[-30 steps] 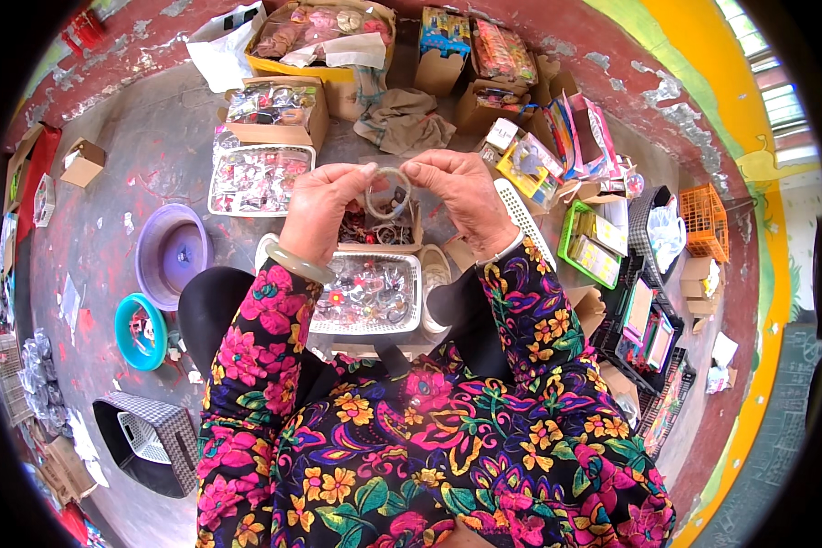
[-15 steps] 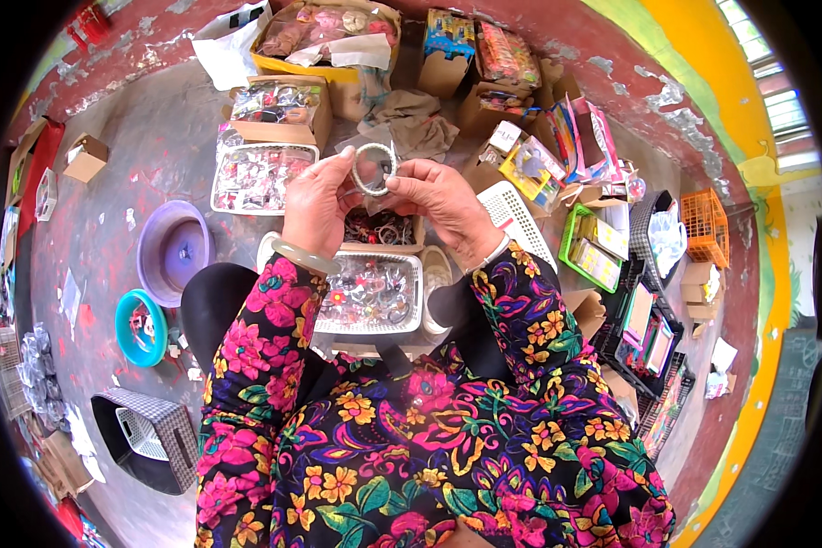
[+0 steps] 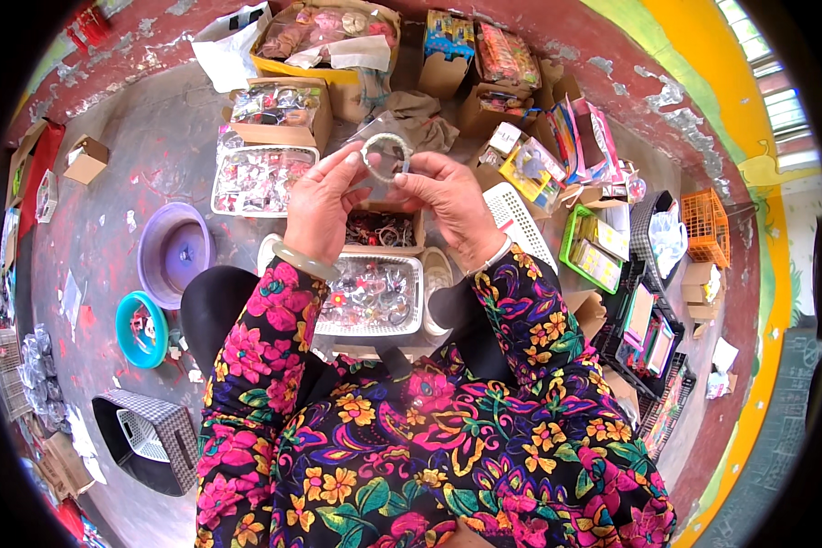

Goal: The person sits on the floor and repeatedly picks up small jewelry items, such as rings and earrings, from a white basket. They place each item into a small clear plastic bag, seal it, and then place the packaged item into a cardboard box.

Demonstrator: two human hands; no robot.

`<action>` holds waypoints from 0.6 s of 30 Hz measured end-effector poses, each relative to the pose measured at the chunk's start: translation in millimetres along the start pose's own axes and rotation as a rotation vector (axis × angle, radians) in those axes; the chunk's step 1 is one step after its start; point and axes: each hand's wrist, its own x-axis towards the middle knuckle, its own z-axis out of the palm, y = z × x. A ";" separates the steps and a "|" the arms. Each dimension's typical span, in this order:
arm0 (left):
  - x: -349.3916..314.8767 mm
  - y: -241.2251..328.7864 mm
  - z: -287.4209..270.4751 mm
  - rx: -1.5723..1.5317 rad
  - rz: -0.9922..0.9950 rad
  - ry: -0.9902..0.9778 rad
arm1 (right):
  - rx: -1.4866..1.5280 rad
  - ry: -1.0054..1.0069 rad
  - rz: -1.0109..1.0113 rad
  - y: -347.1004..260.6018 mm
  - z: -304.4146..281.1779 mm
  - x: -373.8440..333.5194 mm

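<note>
Between my hands, above the baskets, stands a pale, beaded-looking ring-shaped band (image 3: 368, 149); I cannot tell whether it is a bracelet or a hair tie. Thin clear plastic (image 3: 386, 124) shows around its upper side. My left hand (image 3: 324, 205) pinches the band's left side between thumb and fingers. On its right side, my right hand (image 3: 455, 203) has thumb and forefinger closed on it. Below the hands sit a cardboard box (image 3: 384, 248) of dark loose bands and a white basket (image 3: 416, 297) full of small bagged items.
Another white basket (image 3: 217, 196) of bagged items lies ahead to the left. A purple basin (image 3: 148, 251) and a turquoise basin (image 3: 123, 333) rest on the floor at left. Cartons (image 3: 324, 110) stand along the far wall. A green tray (image 3: 571, 239) and black crates (image 3: 644, 342) are at right.
The band has shifted slightly up and to the right and turned a little. My right hand has moved a little to the right; the clear plastic now shows more above the band.
</note>
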 end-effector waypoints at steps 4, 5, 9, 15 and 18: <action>-1.1 3.3 5.4 -0.141 -0.160 -0.041 | -1.003 0.337 -0.831 -8.4 -4.0 -2.5; -3.0 6.4 8.0 -0.209 -0.225 -0.089 | -1.079 0.344 -0.938 -11.6 -4.0 -2.7; -8.0 5.0 8.8 -0.215 -0.199 -0.167 | -1.156 0.290 -1.159 -11.1 -1.0 -3.7; -3.2 4.1 -3.1 -0.140 -0.132 -0.088 | -0.371 0.343 -0.511 -8.8 -4.1 0.5; -3.8 0.9 -3.8 -0.067 -0.084 -0.087 | 0.126 0.039 -0.062 -5.5 -15.1 4.9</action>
